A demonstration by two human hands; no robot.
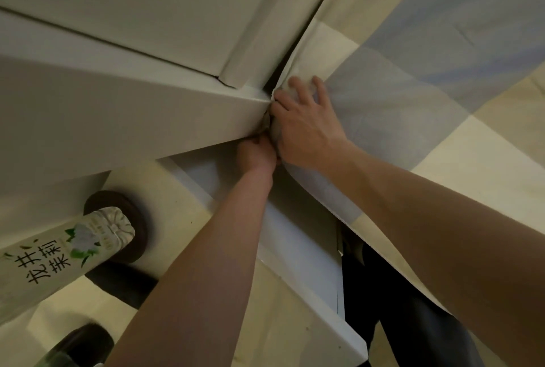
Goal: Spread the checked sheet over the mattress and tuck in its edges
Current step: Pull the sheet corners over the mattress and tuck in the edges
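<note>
The checked sheet (pixel 427 77), in pale blue and cream squares, covers the mattress on the right. Its corner bunches where the mattress meets the white headboard (pixel 124 119). My right hand (pixel 306 125) lies flat on the sheet at that corner, fingers spread and pressing down. My left hand (pixel 256 154) is just below it, fingers curled around the bunched sheet corner in the gap beside the headboard. The sheet's side edge hangs loose over the white bed frame (pixel 298 248).
A white bedside unit (pixel 165 30) stands close against the headboard corner. At the lower left a tall drink bottle (pixel 59 254) with printed characters stands beside a dark round object (pixel 129 213) on the cream floor. My dark trouser legs (pixel 398 307) show beneath the bed frame.
</note>
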